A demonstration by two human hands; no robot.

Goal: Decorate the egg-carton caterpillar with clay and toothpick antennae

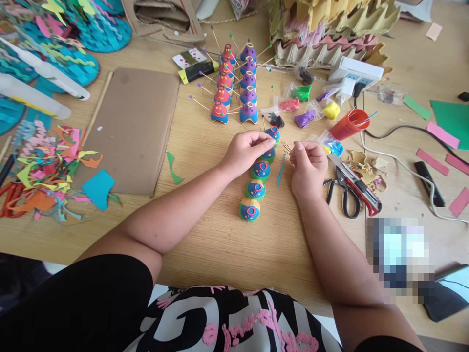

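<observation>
A column of several blue and green clay figures point(261, 170) with red rings stands on the wooden table. My left hand point(252, 149) is at the upper end of this column, its thumb and fingers pinched on a thin stick. To its right my right hand point(309, 159) is closed round several thin wooden sticks point(287, 146) that point left. Behind my hands are a column of red and blue figures point(219, 112) and a column of purple and blue ones point(248, 112), with sticks poking out. A small blue tool point(281, 170) lies between my forearms.
Right of my right hand lie black-handled scissors point(344, 193), a red cutter point(361, 190) and an orange cup point(350, 123). Bagged clay point(305, 118) and a power strip point(357, 71) sit behind. At left are a cardboard sheet point(128, 127) and paper scraps point(47, 171).
</observation>
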